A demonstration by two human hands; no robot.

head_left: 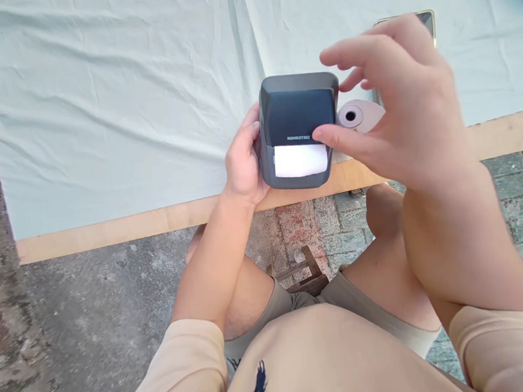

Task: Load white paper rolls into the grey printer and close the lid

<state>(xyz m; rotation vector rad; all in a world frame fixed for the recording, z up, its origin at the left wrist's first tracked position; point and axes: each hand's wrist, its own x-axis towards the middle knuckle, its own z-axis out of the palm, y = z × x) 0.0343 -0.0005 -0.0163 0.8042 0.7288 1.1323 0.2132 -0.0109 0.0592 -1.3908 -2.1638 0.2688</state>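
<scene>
The left hand (243, 161) grasps a dark, boxy printer (300, 111) by its left side, the fingers going out of sight behind and beneath the casing. The printer is at the near edge of the tabletop (114, 117), its lower end overlapping the wooden border (110, 232) in this view; whether it is held clear or partly supported there I cannot tell. Across the lower part of its glossy dark panel runs pale capital lettering (298, 137) that reads "NIIMBOT", followed by a small light badge whose characters are too fine to make out. Just below the lettering, a bright white strip of paper (300, 160) shows at the front of the casing. The right hand (417, 102) is loosely spread, grasping nothing: its thumb tip overlaps the panel beside the badge, and its curved fingers reach toward the upper right corner; actual contact is hard to judge. Partly covered by that hand, a pale roll (368, 112) with a dark round centre sits just right of the printer. Farther back, a phone (428, 23) with a yellowish rim shows past the fingers. A pale, creased cloth (164, 58) covers most of the tabletop.
</scene>
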